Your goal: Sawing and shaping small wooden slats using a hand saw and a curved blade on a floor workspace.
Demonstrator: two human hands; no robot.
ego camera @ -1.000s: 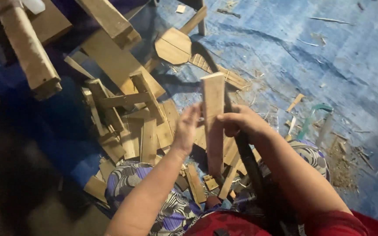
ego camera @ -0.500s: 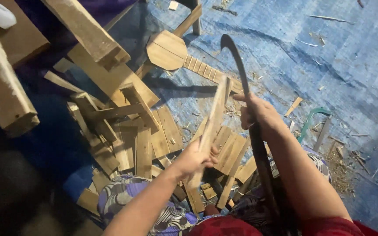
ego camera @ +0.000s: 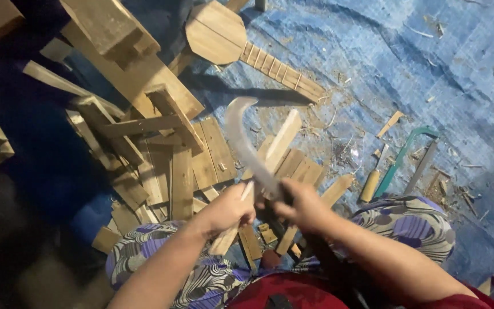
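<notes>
- Slat (ego camera: 278, 146) up at a slant, centre of view, over the pile of offcuts, lower end in the left hand (ego camera: 228, 209).
- Left hand clenched round that lower end.
- Blade (ego camera: 244, 143), curved and hooked at the tip, laid across the slat's edge, touching it.
- Right hand (ego camera: 302, 207) clenched on the blade's grip, just beside the left.
- Below both hands, patterned cloth (ego camera: 413, 220) over the knees.
- Offcuts (ego camera: 181, 166) heaped left and behind, short flat boards criss-crossed.
- Thick beam (ego camera: 107, 26) top left, above the heap.
- Round panel (ego camera: 216, 31) with a ribbed neck at top centre, flat on the blue tarp (ego camera: 401, 63).
- Green-framed saw (ego camera: 408, 157) to the right, near the knee, wooden-handled tool (ego camera: 371, 183) beside it.
- Shavings scattered across the tarp.
</notes>
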